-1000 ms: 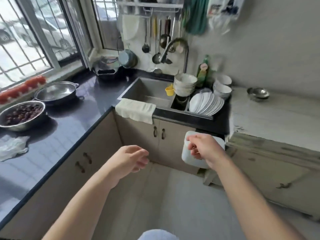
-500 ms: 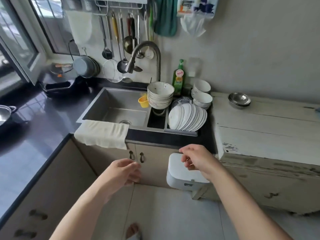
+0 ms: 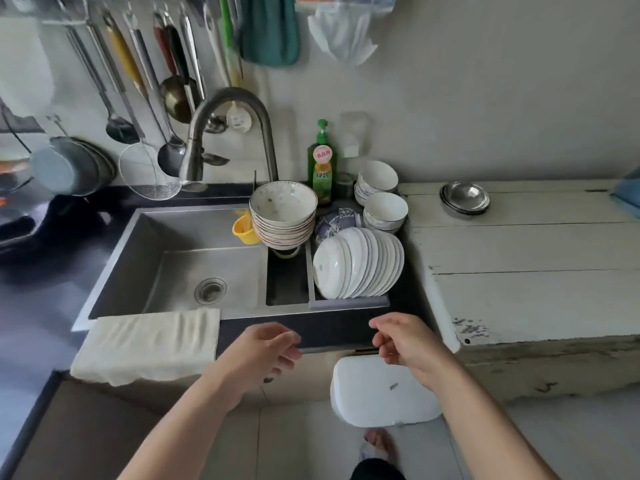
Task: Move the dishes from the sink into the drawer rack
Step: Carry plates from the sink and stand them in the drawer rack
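Since both your hands hover empty w/ loosely curled fingers, left hand (image 3: 261, 355) and right hand (image 3: 408, 344) just short of the sink (image 3: 166, 265) front, nothing's lifted yet. Plates (image 3: 360, 265) stand on edge in the rt compartment, bowl stack (image 3: 283, 216) behind, prob. to drain. Dark counter (image 3: 41, 271), cloth (image 3: 149, 344) over the edge; drawer rack isn't visible.

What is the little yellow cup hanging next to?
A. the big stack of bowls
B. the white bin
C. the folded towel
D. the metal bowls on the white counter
A: the yellow cup sits right against the left side of the stack of bowls, at the sink's divider.
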Motion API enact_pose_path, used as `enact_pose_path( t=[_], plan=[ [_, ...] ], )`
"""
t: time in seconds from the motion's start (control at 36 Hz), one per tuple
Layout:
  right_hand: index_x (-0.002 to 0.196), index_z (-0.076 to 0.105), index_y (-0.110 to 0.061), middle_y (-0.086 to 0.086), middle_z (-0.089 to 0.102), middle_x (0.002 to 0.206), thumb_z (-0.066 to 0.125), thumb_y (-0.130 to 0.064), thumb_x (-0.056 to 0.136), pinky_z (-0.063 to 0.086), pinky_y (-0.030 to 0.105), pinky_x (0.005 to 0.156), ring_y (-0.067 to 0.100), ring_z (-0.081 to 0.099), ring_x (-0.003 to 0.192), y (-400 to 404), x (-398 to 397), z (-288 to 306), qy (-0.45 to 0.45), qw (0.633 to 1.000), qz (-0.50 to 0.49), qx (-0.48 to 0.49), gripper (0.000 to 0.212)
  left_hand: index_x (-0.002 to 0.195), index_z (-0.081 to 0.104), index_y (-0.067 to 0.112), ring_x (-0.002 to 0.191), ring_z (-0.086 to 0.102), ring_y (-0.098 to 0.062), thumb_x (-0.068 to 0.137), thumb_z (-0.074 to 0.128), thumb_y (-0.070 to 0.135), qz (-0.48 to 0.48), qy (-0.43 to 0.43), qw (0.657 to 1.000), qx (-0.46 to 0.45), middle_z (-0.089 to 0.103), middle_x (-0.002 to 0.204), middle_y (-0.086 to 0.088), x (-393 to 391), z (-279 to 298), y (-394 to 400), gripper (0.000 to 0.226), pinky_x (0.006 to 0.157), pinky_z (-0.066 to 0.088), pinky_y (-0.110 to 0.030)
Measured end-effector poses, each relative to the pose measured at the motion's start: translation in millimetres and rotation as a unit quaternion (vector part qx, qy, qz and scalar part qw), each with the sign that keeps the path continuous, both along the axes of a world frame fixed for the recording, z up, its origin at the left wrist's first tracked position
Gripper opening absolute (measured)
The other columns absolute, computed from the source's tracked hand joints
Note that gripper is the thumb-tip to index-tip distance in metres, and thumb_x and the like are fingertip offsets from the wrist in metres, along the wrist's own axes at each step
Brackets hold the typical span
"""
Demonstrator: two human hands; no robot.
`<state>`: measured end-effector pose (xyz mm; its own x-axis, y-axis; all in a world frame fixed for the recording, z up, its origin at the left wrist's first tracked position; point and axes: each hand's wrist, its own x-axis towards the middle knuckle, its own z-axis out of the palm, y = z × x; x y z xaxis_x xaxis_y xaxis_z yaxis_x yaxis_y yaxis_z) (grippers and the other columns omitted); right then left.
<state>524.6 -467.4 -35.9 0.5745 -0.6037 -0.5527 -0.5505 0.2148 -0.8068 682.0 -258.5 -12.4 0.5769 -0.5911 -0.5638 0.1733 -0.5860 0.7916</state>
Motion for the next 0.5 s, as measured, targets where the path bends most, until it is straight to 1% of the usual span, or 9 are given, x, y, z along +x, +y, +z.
enact_pose_path(
  t=[0.06, 0.11, 0.22, 0.28, 0.33, 0.39, 0.44, 0.47, 0.5],
  plan=[
    [0.103, 0.072, -0.013, 0.004, 0.069, 0.073, 0.058, -0.017, 0.099, 0.050, 0.028, 0.059, 0.014, 0.059, 0.060, -17.0, 4.9, -7.8, 0.006, 1.000, 0.000, 0.006, 0.016, 0.100, 0.073, 0.011, 0.077, 0.071, -0.021, 0.102, 0.057, 0.021, -0.009, 0.012, 1.000, 0.011, 0.078, 0.085, -0.007, 2.1, -11.8, -18.7, 0.019, 0.074, 0.052, -0.035],
    [0.103, 0.072, -0.013, 0.003, 0.069, 0.072, 0.059, -0.019, 0.098, 0.050, 0.029, 0.061, 0.015, 0.060, 0.060, -34.9, 9.6, -13.6, 0.014, 1.000, 0.003, 0.011, 0.015, 0.101, 0.072, 0.011, 0.074, 0.069, -0.019, 0.102, 0.056, 0.021, -0.017, 0.022, 0.999, 0.024, 0.078, 0.084, -0.007, 0.5, -19.6, -39.9, 0.019, 0.070, 0.051, -0.033],
    [0.101, 0.072, -0.014, 0.004, 0.070, 0.073, 0.060, -0.021, 0.098, 0.051, 0.029, 0.059, 0.016, 0.061, 0.062, -82.2, 21.3, -21.0, 0.029, 0.999, 0.020, 0.017, 0.015, 0.103, 0.073, 0.018, 0.089, 0.075, -0.023, 0.103, 0.055, 0.025, -0.023, 0.015, 0.998, 0.048, 0.079, 0.090, -0.002, -4.3, -28.8, -94.9, 0.019, 0.084, 0.059, -0.036],
    [0.101, 0.072, -0.014, 0.004, 0.070, 0.074, 0.059, -0.022, 0.099, 0.052, 0.029, 0.059, 0.016, 0.061, 0.061, -101.7, 27.8, -21.8, 0.027, 0.999, 0.030, 0.017, 0.015, 0.107, 0.071, 0.020, 0.090, 0.074, -0.022, 0.103, 0.054, 0.026, -0.027, -0.004, 0.997, 0.072, 0.077, 0.095, -0.001, -3.1, -34.7, -121.0, 0.019, 0.082, 0.060, -0.033],
    [0.100, 0.072, -0.015, 0.005, 0.070, 0.075, 0.058, -0.022, 0.100, 0.052, 0.029, 0.061, 0.016, 0.061, 0.062, -126.1, 36.9, -24.0, 0.028, 0.998, 0.053, 0.015, 0.016, 0.118, 0.068, 0.018, 0.094, 0.071, -0.019, 0.103, 0.052, 0.026, -0.021, -0.039, 0.994, 0.097, 0.074, 0.105, -0.003, 6.2, -48.6, -156.4, 0.023, 0.082, 0.058, -0.032],
    [0.099, 0.072, -0.014, 0.005, 0.069, 0.075, 0.056, -0.022, 0.102, 0.052, 0.029, 0.062, 0.016, 0.061, 0.063, -143.7, 45.1, -25.5, 0.029, 0.997, 0.072, 0.014, 0.018, 0.130, 0.062, 0.012, 0.108, 0.066, -0.023, 0.103, 0.051, 0.026, -0.014, -0.099, 0.987, 0.124, 0.068, 0.121, -0.009, 20.2, -61.1, -188.4, 0.033, 0.094, 0.054, -0.035],
    [0.099, 0.071, -0.013, 0.004, 0.068, 0.074, 0.056, -0.021, 0.102, 0.052, 0.029, 0.061, 0.016, 0.060, 0.062, -157.6, 51.7, -29.6, 0.025, 0.996, 0.084, 0.019, 0.018, 0.139, 0.053, 0.007, 0.117, 0.061, -0.029, 0.103, 0.050, 0.031, 0.009, -0.145, 0.977, 0.153, 0.059, 0.133, -0.015, 34.3, -69.3, -218.2, 0.043, 0.094, 0.049, -0.035],
    [0.099, 0.071, -0.012, 0.004, 0.068, 0.073, 0.056, -0.021, 0.101, 0.052, 0.029, 0.061, 0.015, 0.059, 0.062, -162.8, 52.5, -33.0, 0.025, 0.996, 0.086, 0.023, 0.017, 0.135, 0.053, 0.006, 0.112, 0.060, -0.031, 0.103, 0.049, 0.033, 0.016, -0.151, 0.975, 0.162, 0.057, 0.131, -0.017, 40.7, -74.3, -230.2, 0.042, 0.090, 0.049, -0.036],
    [0.099, 0.071, -0.013, 0.004, 0.068, 0.073, 0.057, -0.020, 0.101, 0.052, 0.029, 0.061, 0.015, 0.059, 0.061, -167.3, 52.3, -36.5, 0.026, 0.995, 0.088, 0.029, 0.017, 0.122, 0.055, 0.007, 0.103, 0.060, -0.030, 0.101, 0.050, 0.033, 0.023, -0.150, 0.974, 0.168, 0.056, 0.121, -0.016, 45.0, -75.9, -241.6, 0.034, 0.084, 0.050, -0.037]
  ],
)
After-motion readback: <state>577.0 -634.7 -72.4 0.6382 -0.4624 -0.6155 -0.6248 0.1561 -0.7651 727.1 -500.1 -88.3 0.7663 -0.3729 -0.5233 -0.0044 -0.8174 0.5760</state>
